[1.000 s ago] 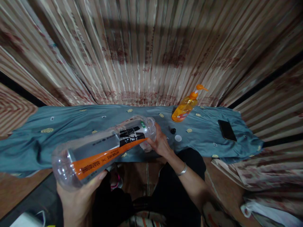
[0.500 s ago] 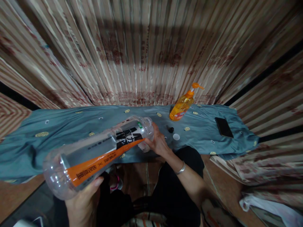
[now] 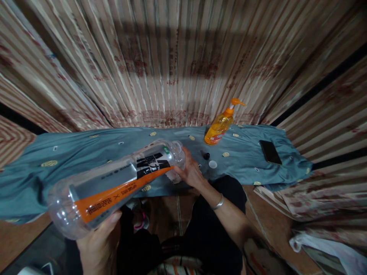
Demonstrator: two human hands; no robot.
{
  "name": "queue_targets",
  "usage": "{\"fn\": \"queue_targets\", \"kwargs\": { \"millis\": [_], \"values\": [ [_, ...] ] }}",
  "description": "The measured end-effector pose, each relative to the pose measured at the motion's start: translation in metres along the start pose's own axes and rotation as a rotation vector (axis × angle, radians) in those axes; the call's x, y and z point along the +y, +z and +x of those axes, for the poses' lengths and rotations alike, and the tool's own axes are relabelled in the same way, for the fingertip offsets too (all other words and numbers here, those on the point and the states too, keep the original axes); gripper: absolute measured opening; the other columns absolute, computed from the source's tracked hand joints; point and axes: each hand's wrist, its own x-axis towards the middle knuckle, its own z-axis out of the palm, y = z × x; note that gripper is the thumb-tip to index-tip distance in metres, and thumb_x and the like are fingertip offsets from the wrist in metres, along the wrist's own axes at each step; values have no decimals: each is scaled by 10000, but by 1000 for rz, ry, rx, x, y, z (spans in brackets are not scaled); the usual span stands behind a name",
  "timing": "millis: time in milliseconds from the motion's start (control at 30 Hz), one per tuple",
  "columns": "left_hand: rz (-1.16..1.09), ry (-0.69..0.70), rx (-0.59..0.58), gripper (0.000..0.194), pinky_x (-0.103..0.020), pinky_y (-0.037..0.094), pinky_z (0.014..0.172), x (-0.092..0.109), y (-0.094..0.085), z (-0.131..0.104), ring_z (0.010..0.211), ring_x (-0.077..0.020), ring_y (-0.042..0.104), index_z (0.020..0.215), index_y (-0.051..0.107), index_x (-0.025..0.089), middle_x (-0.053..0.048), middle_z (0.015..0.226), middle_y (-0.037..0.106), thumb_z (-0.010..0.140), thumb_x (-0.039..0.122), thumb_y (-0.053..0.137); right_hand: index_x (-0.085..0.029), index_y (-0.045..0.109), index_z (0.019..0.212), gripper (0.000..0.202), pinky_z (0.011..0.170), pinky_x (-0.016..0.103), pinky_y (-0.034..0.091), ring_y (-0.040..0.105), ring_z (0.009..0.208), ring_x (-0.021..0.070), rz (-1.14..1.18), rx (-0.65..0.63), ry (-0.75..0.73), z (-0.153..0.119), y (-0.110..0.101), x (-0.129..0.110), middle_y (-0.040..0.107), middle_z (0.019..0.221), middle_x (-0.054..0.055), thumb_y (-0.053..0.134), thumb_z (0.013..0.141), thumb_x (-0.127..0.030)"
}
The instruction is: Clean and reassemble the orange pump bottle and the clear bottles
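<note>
A large clear plastic bottle [image 3: 120,183] with an orange, silver and black label lies aslant across the view, its open neck toward the right. My left hand [image 3: 101,236] is closed around the underside near its base, thumb along the label. Around the neck end, my right hand [image 3: 187,168] grips the bottle; several of its fingers are hidden. Below that hand, a pale pinkish, crumpled-looking thing [image 3: 173,177] rests on the cloth, mostly covered. To the right of the right hand lie a small black cap-like piece [image 3: 206,156] and a white round lid [image 3: 212,164].
An orange pump bottle [image 3: 219,128] stands toward the back of the teal patterned cloth [image 3: 86,145]. A black phone [image 3: 270,152] lies at the right. Pleated curtains [image 3: 172,57] hang behind. A white plastic bag [image 3: 312,244] is at the lower right.
The clear bottle's base has shifted slightly left in view, together with my left hand. My grip stays the same on both ends. The things on the cloth have stayed in place.
</note>
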Motion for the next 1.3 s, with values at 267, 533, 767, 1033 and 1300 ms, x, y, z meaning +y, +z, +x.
{"fn": "queue_targets", "kwargs": {
  "millis": [267, 533, 767, 1033, 1300],
  "values": [
    [-81, -40, 28, 937, -798, 602, 1244, 41, 22, 19, 1525, -501, 720, 1500, 785, 488, -36, 1543, 821, 625, 702, 1044, -169, 503, 1735, 905, 1235, 625, 668, 790, 1461, 429, 18, -29, 23, 1, -3, -3, 760, 1617, 239, 847, 1004, -578],
    [-148, -45, 18, 858, -841, 499, 1326, 41, 22, 20, 1601, -511, 659, 1382, 845, 474, -50, 1507, 831, 579, 651, 1093, -197, 504, 1734, 874, 1200, 619, 690, 829, 1383, 409, 6, -17, 7, 0, -3, -2, 800, 1559, 208, 858, 1009, -534],
    [-244, -72, 79, 685, -848, 530, 1290, 36, 20, 17, 1336, -469, 823, 1188, 879, 393, -55, 1234, 887, 572, 557, 1132, -169, 535, 1708, 822, 1138, 590, 725, 835, 1365, 436, -34, 26, 1, -2, -2, -5, 795, 1554, 224, 845, 1037, -529],
    [-372, -114, 119, 628, -257, 733, 900, 39, 23, 17, 708, -141, 771, 975, 884, 331, 58, 823, 817, 431, 366, 1198, -160, 518, 1736, 899, 1204, 625, 679, 803, 1412, 419, 37, 2, 33, 0, 1, 0, 779, 1590, 229, 849, 993, -543],
    [-381, -122, 140, 531, -202, 707, 756, 40, 23, 14, 738, -154, 771, 889, 870, 305, 53, 711, 755, 467, 354, 1188, -145, 504, 1737, 918, 1223, 661, 665, 790, 1435, 447, 54, -3, 32, 0, 0, 1, 763, 1595, 255, 834, 998, -579]
  ]
}}
